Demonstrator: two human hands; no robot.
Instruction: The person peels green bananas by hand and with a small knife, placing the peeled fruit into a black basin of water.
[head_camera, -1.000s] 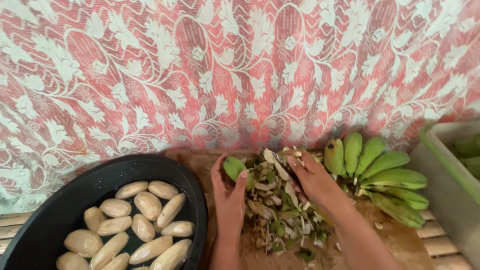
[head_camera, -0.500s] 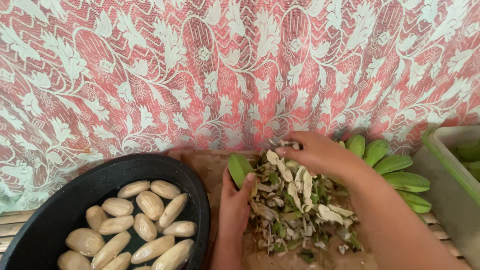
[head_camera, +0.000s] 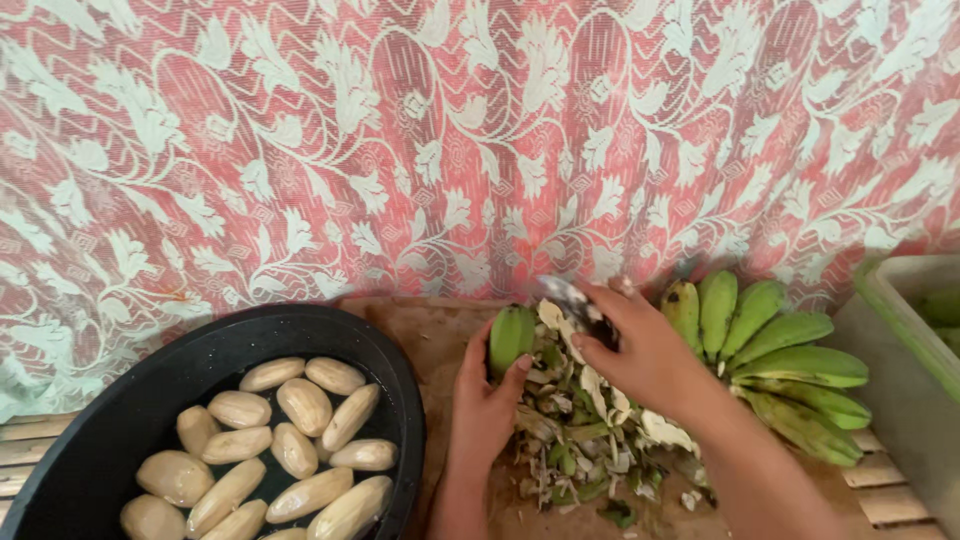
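Note:
My left hand (head_camera: 484, 403) grips a green unpeeled banana (head_camera: 510, 335) on a wooden cutting board (head_camera: 430, 335). My right hand (head_camera: 645, 352) holds a knife (head_camera: 570, 298) with its blade just above the banana's top right side. Under and between the hands lies a heap of green and white banana peelings (head_camera: 585, 440). A bunch of green bananas (head_camera: 775, 355) lies to the right of my right hand.
A black round basin (head_camera: 160, 390) at lower left holds several peeled pale bananas (head_camera: 290, 440) in water. A grey-green plastic tub (head_camera: 910, 350) stands at the right edge. A red and white floral lace curtain (head_camera: 450, 140) hangs behind. Wooden slats (head_camera: 30, 445) show below.
My right hand has come up off the peelings and now holds the knife over the banana. My left hand has closed around the banana and stood it upright on the board.

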